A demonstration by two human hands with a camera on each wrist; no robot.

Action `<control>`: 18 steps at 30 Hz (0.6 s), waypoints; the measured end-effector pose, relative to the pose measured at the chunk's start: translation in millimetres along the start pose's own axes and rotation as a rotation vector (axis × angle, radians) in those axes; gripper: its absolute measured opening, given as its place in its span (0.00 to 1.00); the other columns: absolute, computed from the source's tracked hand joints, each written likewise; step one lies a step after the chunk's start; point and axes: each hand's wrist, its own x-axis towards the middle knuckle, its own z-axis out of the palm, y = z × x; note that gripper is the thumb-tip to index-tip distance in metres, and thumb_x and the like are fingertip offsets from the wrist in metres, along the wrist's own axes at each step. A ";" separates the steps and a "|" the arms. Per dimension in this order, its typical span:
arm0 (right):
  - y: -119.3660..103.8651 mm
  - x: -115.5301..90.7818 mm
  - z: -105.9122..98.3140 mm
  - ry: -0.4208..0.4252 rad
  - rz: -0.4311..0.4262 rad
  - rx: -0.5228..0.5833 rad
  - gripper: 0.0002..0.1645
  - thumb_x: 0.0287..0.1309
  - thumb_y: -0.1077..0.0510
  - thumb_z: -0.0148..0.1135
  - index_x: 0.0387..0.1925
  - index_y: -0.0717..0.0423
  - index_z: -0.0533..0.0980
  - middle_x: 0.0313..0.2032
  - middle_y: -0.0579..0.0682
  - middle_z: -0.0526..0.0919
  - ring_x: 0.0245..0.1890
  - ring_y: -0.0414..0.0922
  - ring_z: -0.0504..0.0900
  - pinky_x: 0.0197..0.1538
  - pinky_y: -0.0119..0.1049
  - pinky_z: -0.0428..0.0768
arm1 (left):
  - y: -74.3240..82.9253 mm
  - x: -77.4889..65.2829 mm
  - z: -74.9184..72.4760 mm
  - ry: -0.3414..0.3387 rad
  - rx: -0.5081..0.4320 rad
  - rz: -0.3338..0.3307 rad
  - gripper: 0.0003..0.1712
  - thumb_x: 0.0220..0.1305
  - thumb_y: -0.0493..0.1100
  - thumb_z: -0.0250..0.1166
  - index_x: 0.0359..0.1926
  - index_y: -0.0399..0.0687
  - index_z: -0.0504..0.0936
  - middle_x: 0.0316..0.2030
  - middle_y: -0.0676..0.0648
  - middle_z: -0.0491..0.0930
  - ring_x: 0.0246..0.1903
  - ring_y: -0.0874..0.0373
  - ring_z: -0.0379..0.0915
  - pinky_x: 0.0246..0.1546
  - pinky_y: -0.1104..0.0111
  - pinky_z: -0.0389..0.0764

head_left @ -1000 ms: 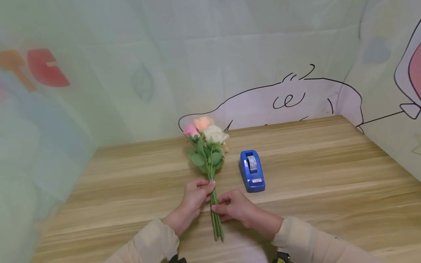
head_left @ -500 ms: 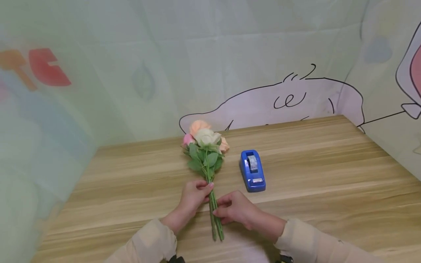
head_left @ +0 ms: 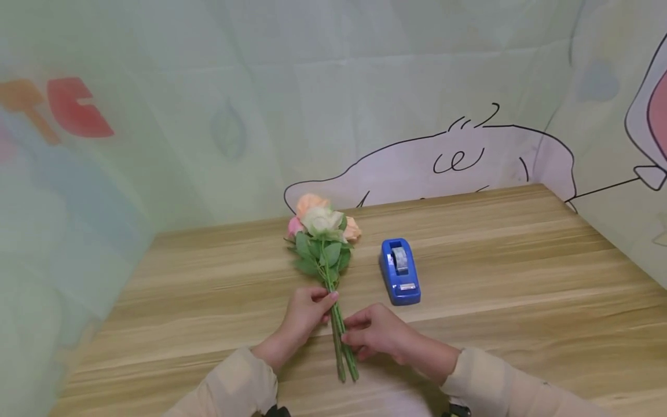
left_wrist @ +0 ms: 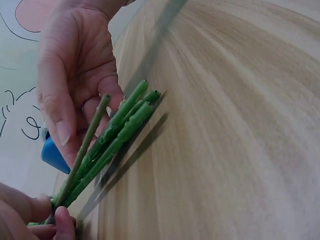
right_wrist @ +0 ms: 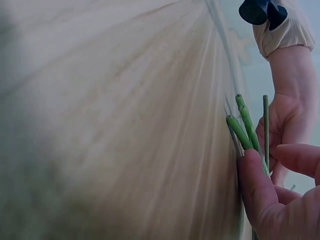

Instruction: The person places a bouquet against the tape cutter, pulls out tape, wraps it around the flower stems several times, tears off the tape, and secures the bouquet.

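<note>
A bouquet of roses point(head_left: 323, 223), cream, peach and pink with green leaves, lies towards the far edge of the table. My left hand point(head_left: 304, 313) pinches its green stems point(head_left: 337, 330) below the leaves. Beside the lower stems is my right hand point(head_left: 380, 333), its fingers touching them. In the left wrist view, the right hand point(left_wrist: 82, 75) has loosely bent fingers behind the stems point(left_wrist: 117, 127), its thumb apart from them. One thin olive stem point(left_wrist: 90, 132) stands away from the thicker green ones. In the right wrist view, a right-hand finger point(right_wrist: 257, 182) lies against the stem ends.
A blue tape dispenser point(head_left: 400, 272) with a roll of tape stands right of the bouquet. The wooden table point(head_left: 495, 260) extends to both sides. Behind it hangs a printed cloth backdrop point(head_left: 312, 116).
The flower heads have tipped left and down towards the table. The lower stems have spread apart. My right hand has shifted slightly right and down; the left keeps its grip.
</note>
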 end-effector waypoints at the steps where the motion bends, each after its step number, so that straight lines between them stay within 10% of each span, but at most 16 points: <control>1: 0.7 -0.1 -2.0 -0.006 0.002 0.002 0.23 0.52 0.69 0.62 0.49 0.78 0.71 0.34 0.59 0.83 0.28 0.46 0.82 0.31 0.39 0.82 | -0.3 0.0 -0.1 -0.002 -0.001 0.000 0.10 0.60 0.33 0.61 0.35 0.25 0.81 0.17 0.50 0.71 0.13 0.65 0.63 0.15 0.78 0.66; 13: -7.5 -21.1 -54.5 -0.140 0.012 0.001 0.22 0.60 0.62 0.58 0.52 0.73 0.71 0.39 0.58 0.80 0.35 0.48 0.81 0.37 0.45 0.81 | 4.4 -1.6 -14.6 -0.036 0.047 -0.006 0.15 0.62 0.34 0.60 0.45 0.24 0.76 0.25 0.44 0.76 0.17 0.62 0.64 0.19 0.74 0.69; 18: -19.3 -36.5 -89.4 -0.180 -0.013 -0.023 0.26 0.62 0.57 0.57 0.54 0.72 0.68 0.44 0.62 0.77 0.40 0.51 0.79 0.43 0.46 0.80 | 15.2 0.3 -34.8 0.009 0.188 0.015 0.20 0.61 0.40 0.62 0.51 0.32 0.74 0.38 0.37 0.76 0.35 0.50 0.73 0.35 0.63 0.76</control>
